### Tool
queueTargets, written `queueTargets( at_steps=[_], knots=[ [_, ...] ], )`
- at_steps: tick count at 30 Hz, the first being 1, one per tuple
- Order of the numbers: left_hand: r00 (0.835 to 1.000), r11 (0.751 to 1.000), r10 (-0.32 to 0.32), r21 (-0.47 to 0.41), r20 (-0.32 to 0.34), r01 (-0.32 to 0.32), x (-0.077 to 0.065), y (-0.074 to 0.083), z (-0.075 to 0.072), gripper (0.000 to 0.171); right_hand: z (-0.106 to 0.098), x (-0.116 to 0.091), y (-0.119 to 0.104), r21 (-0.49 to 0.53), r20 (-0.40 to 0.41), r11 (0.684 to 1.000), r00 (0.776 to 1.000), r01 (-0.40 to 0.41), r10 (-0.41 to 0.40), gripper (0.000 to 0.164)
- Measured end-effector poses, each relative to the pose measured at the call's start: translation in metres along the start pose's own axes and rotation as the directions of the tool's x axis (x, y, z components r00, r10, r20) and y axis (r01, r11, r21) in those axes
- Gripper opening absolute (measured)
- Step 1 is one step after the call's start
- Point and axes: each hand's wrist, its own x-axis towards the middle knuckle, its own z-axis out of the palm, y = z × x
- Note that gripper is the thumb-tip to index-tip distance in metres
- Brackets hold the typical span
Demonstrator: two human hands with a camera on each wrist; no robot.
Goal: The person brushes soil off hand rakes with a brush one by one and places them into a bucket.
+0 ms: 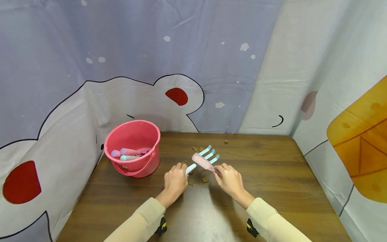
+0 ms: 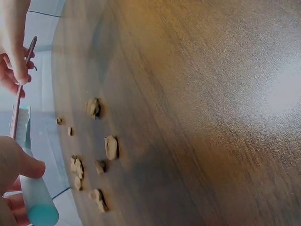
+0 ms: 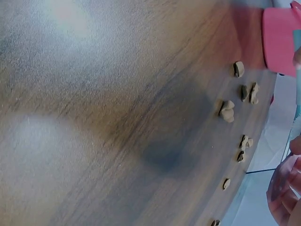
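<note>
My left hand (image 1: 176,179) grips the white handle of a small hand rake (image 1: 190,168) with three light blue prongs pointing forward and right. In the left wrist view the handle's teal end (image 2: 43,214) sticks out below the thumb. My right hand (image 1: 229,179) holds the thin handle of a pink brush (image 1: 202,161), its oval textured head lying across the rake and hiding part of it. Both tools are raised over the table. Below them, several brown clumps (image 2: 111,147) are scattered on the wood.
A pink bucket (image 1: 151,164) stands at the left of the wooden table (image 1: 272,188), its handle hanging down in front. Several pastel tool handles (image 1: 130,157) lie inside it. A printed cloth (image 1: 217,67) hangs behind the table and along its sides. One small clump (image 1: 225,142) lies near the far edge.
</note>
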Motion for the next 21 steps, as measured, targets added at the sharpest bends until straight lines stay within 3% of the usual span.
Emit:
queueTargets(
  at_steps=[12,21],
  knots=[
    [1.000,1.000,-0.005,0.004,0.023,0.005,0.001,0.003,-0.001,0.029,-0.001,0.004,0.006,-0.024,-0.014,1.000,1.000,-0.015,0.014,0.017],
    [1.000,1.000,0.014,-0.001,0.005,-0.014,0.001,0.005,-0.001,0.027,0.000,0.004,0.011,-0.042,-0.029,0.998,0.999,-0.038,0.037,0.016]
  ],
)
